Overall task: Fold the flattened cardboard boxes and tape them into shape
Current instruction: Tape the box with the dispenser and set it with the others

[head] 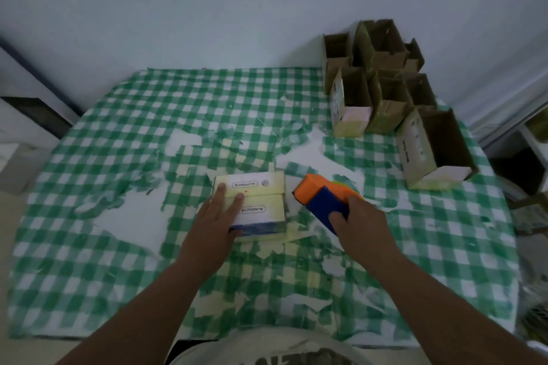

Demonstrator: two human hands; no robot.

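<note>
A small folded cardboard box (261,204) with pale yellow and white printed flaps lies in the middle of the table. My left hand (218,219) presses on its two closed flaps with straight fingers, its thumb against the box's near side. To the right of the box, my right hand (360,225) grips an orange and blue tape dispenser (321,197), whose orange end points at the box's right edge, a short gap away.
Several folded open cardboard boxes (382,77) are stacked at the back right, with one more (436,148) nearer. The table wears a torn green-checked cloth (118,216) with white patches. A white wall stands behind; furniture sits at the left and right edges.
</note>
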